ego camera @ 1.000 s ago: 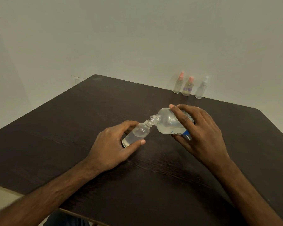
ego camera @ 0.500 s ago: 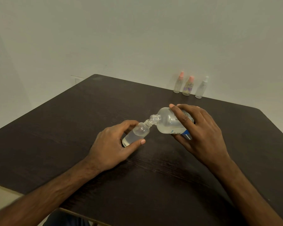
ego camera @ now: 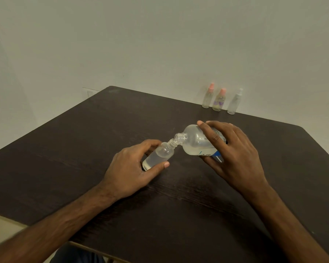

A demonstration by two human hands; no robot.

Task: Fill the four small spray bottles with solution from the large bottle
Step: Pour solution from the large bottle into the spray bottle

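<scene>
My left hand [ego camera: 129,168] holds a small clear bottle [ego camera: 159,156] without its cap, tilted with its neck up to the right; clear liquid fills its lower part. My right hand [ego camera: 234,154] grips the large clear bottle [ego camera: 195,142], which has a blue and white label, tipped to the left. The large bottle's open mouth meets the small bottle's mouth. At the table's far edge by the wall stand three small spray bottles: two with pink tops [ego camera: 207,96] [ego camera: 218,100] and one with a white top [ego camera: 235,102].
The dark wooden table [ego camera: 84,149] fills the middle of the view, with a pale wall behind it. Its near edge runs at the lower left, and its right corner lies at the far right.
</scene>
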